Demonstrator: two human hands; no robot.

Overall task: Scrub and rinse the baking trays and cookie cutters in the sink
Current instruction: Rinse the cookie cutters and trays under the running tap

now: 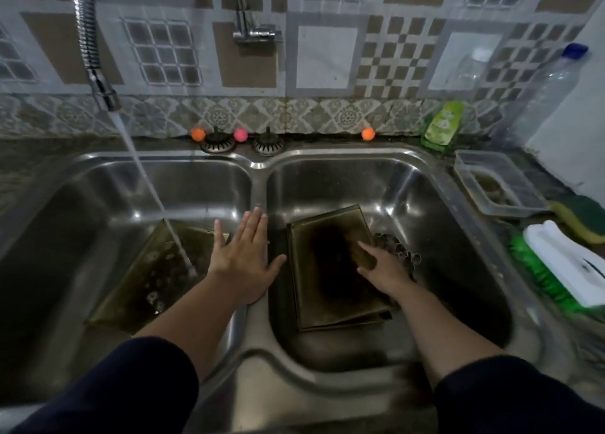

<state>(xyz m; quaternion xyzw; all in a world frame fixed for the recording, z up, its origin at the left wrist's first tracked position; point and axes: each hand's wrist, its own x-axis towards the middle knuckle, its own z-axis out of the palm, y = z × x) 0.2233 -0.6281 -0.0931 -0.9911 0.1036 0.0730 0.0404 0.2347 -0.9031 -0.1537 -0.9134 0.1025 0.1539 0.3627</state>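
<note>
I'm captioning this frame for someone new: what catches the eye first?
Water streams from the hose tap onto a baking tray in the left basin. In the right basin a scorched tray lies under the right hand, cookie cutters beside it; the left hand hovers open.

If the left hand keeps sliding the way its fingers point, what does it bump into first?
Probably the sink's back rim. The left hand lies flat over the divider, fingers pointing away toward the wall; height is hard to judge.
</note>
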